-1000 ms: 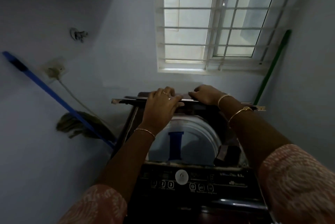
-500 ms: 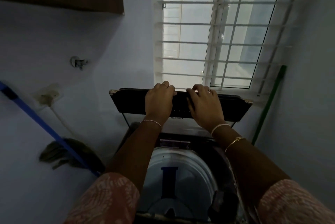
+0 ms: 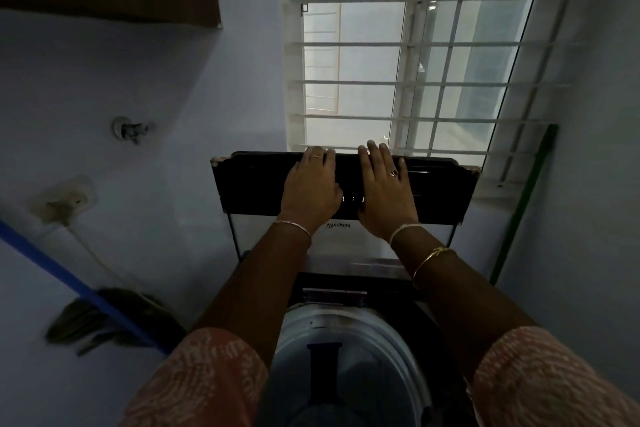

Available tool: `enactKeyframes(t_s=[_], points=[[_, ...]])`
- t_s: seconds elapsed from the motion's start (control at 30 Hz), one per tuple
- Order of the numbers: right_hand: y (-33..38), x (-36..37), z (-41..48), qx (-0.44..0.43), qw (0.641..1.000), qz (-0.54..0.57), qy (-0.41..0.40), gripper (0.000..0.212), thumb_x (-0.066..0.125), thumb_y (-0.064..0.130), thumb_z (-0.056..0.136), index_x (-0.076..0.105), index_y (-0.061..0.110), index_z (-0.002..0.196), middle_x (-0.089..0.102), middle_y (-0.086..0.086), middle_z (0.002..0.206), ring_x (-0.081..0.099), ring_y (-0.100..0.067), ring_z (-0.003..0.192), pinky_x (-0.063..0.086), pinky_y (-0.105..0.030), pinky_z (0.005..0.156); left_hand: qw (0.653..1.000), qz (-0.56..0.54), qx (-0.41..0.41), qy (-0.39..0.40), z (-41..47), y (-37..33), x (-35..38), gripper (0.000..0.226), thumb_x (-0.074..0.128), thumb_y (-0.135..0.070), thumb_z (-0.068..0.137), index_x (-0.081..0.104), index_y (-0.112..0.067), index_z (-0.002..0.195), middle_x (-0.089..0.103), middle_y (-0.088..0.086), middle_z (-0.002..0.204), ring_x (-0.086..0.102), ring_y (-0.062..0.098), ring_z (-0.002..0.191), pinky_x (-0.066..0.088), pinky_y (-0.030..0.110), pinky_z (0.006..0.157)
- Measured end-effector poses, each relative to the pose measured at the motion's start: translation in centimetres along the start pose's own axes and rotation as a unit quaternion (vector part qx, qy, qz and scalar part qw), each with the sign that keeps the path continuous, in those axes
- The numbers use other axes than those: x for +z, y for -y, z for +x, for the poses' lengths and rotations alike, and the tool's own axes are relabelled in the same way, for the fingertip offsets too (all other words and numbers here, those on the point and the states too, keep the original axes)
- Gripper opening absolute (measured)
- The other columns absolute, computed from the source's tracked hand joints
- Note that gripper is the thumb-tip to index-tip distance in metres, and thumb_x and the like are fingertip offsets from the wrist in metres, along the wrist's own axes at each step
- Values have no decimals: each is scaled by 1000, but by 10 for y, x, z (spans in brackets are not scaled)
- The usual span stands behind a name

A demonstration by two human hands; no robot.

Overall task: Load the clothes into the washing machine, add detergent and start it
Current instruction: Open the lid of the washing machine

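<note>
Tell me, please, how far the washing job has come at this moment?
Done: the lid is raised, so the drum is open. In hand: the left hand and right hand lie flat on the lid. Left: no clothes or detergent show; loading, dosing and starting remain.

Washing machine (image 3: pixel 346 274) top-loader, dark lid (image 3: pixel 249 187) raised upright; pale drum (image 3: pixel 377 350) exposed below, contents unclear.

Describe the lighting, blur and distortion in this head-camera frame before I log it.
Head view: strongly backlit by the barred window, so the raised lid, left hand and right hand read dark; the broom at lower left is smeared by blur; wide-angle distortion bows the window bars and walls.
</note>
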State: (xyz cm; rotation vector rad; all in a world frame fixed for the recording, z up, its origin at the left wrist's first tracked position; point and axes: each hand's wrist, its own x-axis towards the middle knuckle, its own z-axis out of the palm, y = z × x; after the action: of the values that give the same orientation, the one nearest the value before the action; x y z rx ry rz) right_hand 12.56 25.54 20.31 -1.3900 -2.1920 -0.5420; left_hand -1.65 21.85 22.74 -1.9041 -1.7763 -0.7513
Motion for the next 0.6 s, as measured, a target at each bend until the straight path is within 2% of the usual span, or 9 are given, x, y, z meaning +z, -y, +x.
enactKeyframes(t_s=[0.2,0.37,0.6], points=[[-11,24,37,17,999,-19,26,100,67,37,81,4,11,153,11,-11,160,6,-28,149,8,-52,118,999,33,25,33,39,18,30,78,71,-26,83,30,-10,147,38,11,145,37,25,134,41,35,103],[-19,48,64,24,999,-23,33,107,72,44,76,6,11,153,13,-11,160,9,-29,149,8,-53,117,998,32,23,45,61,29,59,85,72,-24,81,24,-10,150,33,12,149,29,27,141,32,37,112],[-29,72,85,21,999,-16,38,108,73,43,74,8,11,153,14,-12,159,11,-30,148,8,-51,117,997,21,28,64,86,41,90,87,72,-28,82,21,-10,151,30,12,152,23,28,144,25,38,116]])
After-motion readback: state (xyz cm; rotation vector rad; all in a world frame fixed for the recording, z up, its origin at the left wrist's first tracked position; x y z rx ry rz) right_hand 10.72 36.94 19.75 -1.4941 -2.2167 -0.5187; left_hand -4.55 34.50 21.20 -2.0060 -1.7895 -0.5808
